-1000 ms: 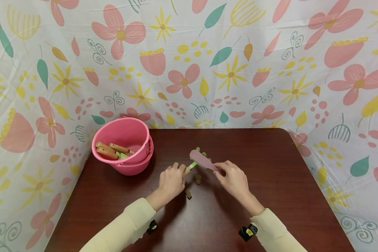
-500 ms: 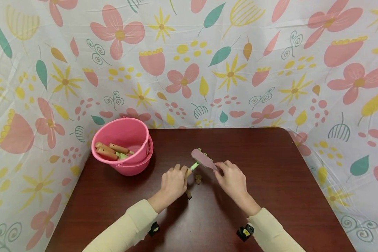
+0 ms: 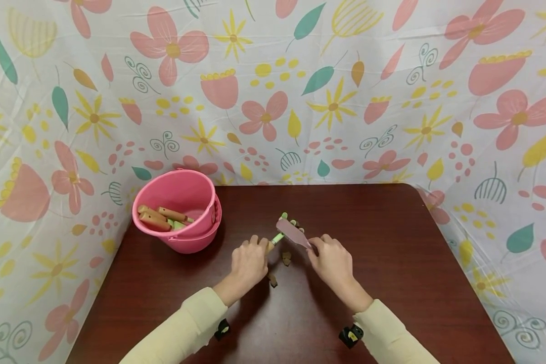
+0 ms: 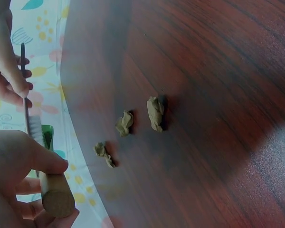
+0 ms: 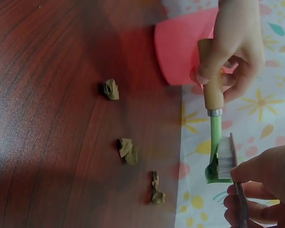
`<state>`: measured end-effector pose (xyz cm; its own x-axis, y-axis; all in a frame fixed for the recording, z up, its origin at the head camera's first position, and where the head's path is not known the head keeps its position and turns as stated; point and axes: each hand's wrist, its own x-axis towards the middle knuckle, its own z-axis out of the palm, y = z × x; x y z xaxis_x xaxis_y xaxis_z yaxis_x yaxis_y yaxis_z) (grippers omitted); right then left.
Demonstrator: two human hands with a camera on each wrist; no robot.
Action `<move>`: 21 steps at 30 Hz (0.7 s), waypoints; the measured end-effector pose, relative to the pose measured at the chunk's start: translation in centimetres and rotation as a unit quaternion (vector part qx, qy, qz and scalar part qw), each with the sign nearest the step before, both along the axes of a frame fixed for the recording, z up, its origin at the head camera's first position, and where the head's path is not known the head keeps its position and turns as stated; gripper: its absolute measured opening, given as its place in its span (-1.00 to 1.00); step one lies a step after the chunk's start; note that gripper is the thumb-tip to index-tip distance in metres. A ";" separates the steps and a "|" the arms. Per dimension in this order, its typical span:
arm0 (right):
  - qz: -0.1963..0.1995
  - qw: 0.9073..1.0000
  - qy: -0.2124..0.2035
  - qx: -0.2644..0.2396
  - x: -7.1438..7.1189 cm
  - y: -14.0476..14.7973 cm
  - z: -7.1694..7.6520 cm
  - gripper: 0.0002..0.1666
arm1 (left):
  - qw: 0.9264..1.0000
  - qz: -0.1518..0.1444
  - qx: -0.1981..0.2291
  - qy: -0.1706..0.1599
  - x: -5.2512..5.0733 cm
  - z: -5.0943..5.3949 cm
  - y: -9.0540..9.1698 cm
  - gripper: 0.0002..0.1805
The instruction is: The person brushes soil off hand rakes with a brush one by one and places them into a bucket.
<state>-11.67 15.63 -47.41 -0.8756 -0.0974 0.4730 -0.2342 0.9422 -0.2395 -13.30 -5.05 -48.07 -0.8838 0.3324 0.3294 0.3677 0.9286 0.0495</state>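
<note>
My left hand (image 3: 249, 263) grips the wooden handle of a small green hand rake (image 3: 278, 238), its metal neck pointing up and away. My right hand (image 3: 333, 263) pinches the handle of a pink-backed brush (image 3: 293, 232). The brush lies across the rake's head, hiding most of it; a few green prong tips show beyond. In the right wrist view, white bristles (image 5: 224, 156) touch the green rake head (image 5: 212, 171). Below the tools, brown clay-like lumps lie on the table; the left wrist view shows a long lump (image 4: 155, 114), a crumpled lump (image 4: 124, 123) and a thin lump (image 4: 104, 154).
Two nested pink buckets (image 3: 200, 245) stand at the left of the dark wooden table (image 3: 373, 217). Several wooden-handled tools (image 3: 154, 220) lie in the upper bucket. A flowered cloth (image 3: 273, 126) hangs behind and along both sides.
The brush has shifted slightly back and forth over the rake's head, with my right hand moving a little left. My left hand, still holding the rake, has moved only slightly.
</note>
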 end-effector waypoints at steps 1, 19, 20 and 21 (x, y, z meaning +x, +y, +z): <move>-0.001 1.000 -0.002 0.000 0.0 0.1 0.0 -0.80 | 1.000 0.002 0.001 0.003 0.0 0.0 -0.1 -0.77; -0.002 1.000 -0.009 0.000 1.1 2.1 -0.7 -0.78 | 1.000 0.021 0.011 0.011 -1.1 -0.1 -0.8 -0.75; -0.001 1.000 -0.007 -0.001 1.1 2.2 -0.8 -0.77 | 1.000 0.022 0.010 0.012 -1.2 -0.1 -0.8 -0.75; -0.001 1.000 -0.005 -0.001 1.1 2.3 -0.8 -0.77 | 1.000 0.024 0.011 0.012 -1.2 -0.1 -0.8 -0.75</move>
<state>-10.55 17.89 -48.23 -0.8801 -0.0950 0.4652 -0.2305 0.9421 -0.2437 -14.50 -5.82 -48.18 -0.8899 0.2824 0.3582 0.3242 0.9440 0.0611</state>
